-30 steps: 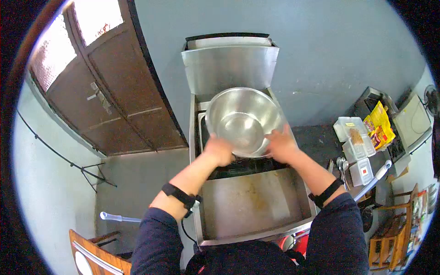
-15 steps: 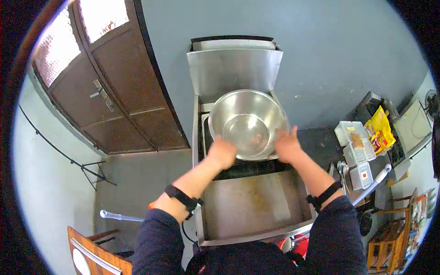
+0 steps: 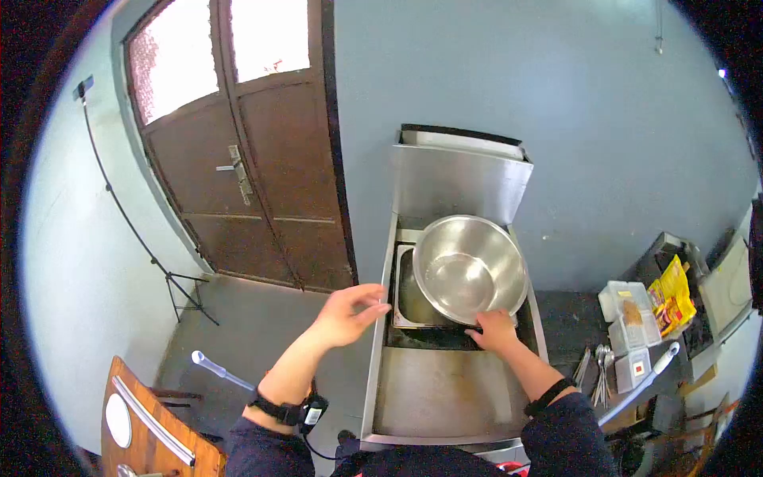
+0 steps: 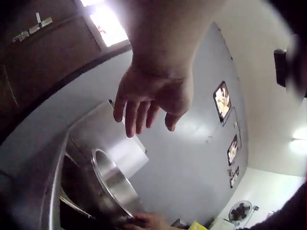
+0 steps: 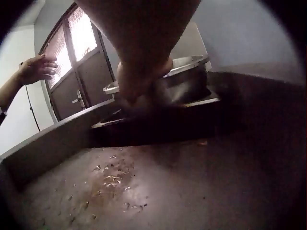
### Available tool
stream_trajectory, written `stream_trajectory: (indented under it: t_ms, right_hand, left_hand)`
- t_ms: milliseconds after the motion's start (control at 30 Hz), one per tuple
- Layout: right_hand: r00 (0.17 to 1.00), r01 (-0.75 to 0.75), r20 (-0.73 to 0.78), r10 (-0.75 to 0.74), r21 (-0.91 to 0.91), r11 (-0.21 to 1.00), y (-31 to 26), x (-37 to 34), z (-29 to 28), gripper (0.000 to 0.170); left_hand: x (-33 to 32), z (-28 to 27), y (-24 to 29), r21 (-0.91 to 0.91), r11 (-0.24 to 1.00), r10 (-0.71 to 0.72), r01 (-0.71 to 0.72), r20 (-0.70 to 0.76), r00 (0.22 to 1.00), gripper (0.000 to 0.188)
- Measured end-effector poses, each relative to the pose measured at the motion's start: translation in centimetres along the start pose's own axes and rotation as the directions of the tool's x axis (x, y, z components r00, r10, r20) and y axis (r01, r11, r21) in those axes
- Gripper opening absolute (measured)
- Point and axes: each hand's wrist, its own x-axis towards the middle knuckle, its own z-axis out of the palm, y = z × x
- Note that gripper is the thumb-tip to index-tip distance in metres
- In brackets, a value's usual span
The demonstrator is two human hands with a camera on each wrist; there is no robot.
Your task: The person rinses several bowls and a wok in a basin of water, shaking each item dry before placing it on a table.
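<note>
A wide stainless steel basin (image 3: pixel 467 270) sits tilted on the rear part of a steel cooking unit (image 3: pixel 445 397), partly over a rectangular metal pan (image 3: pixel 409 298). My right hand (image 3: pixel 497 330) grips the basin's near rim; in the right wrist view the hand (image 5: pixel 139 81) hides part of the basin wall (image 5: pixel 192 79). My left hand (image 3: pixel 348 316) is in the air left of the unit, apart from the basin. In the left wrist view its fingers (image 4: pixel 130 122) are loosely extended and hold nothing.
Right of the unit, a dark counter carries spoons (image 3: pixel 602 374), clear plastic containers (image 3: pixel 628 310) and a yellow bag (image 3: pixel 671 298). A wooden table (image 3: pixel 151 425) stands at lower left, a thin tripod stand (image 3: pixel 131 207) by the left wall, and a brown door (image 3: pixel 294 159) behind.
Both hands were at the basin's near rim; the left has let go and moved out to the left. The right remains at the rim. The head view has turned left and up.
</note>
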Motion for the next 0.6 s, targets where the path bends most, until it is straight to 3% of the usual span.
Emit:
stream_trajectory:
  t_ms: [67, 133, 200, 300, 433, 467, 500, 600]
  right_hand:
    - [0.996, -0.036, -0.074, 0.042, 0.085, 0.996, -0.3, -0.1, -0.1, 0.027]
    - [0.986, -0.051, -0.157, 0.056, 0.038, 0.998, 0.4, 0.5, 1.2, 0.025]
    - [0.95, -0.029, -0.309, 0.035, 0.024, 0.999, 0.9, 0.8, 2.4, 0.017]
    - [0.905, -0.01, -0.418, 0.071, 0.146, 0.989, 0.2, 0.2, 0.6, 0.011]
    - [0.71, 0.053, -0.673, 0.207, 0.344, 0.937, 0.0, 0.4, -2.1, 0.021]
    - [0.706, -0.057, -0.632, 0.319, 0.398, 0.916, -1.1, -0.5, -4.8, 0.026]
    - [0.631, -0.03, -0.696, 0.343, 0.42, 0.907, -0.5, -0.2, -5.2, 0.029]
    - [0.538, -0.099, -0.645, 0.543, 0.591, 0.8, 0.2, -0.5, -7.6, 0.031]
  left_hand:
    - [-2.6, -1.7, 0.1, -0.035, 0.999, -0.032, 0.029, -0.114, 0.993, 0.031]
    - [-5.4, -2.7, -0.1, -0.084, 0.993, -0.098, 0.081, -0.218, 0.971, 0.029]
    - [-8.1, -3.3, -0.2, -0.106, 0.991, -0.109, 0.082, -0.279, 0.954, 0.029]
    - [-12.1, -3.9, -0.5, -0.15, 0.985, -0.138, 0.089, -0.358, 0.923, 0.026]
    - [-15.7, -5.1, -0.6, -0.215, 0.971, -0.194, 0.105, -0.453, 0.87, 0.025]
    - [-16.1, -5.0, -0.8, -0.244, 0.965, -0.2, 0.091, -0.469, 0.861, 0.024]
    - [-16.4, -4.9, -0.9, -0.258, 0.962, -0.21, 0.094, -0.469, 0.858, 0.024]
    - [-17.0, -4.4, -1.1, -0.292, 0.952, -0.221, 0.09, -0.456, 0.862, 0.024]
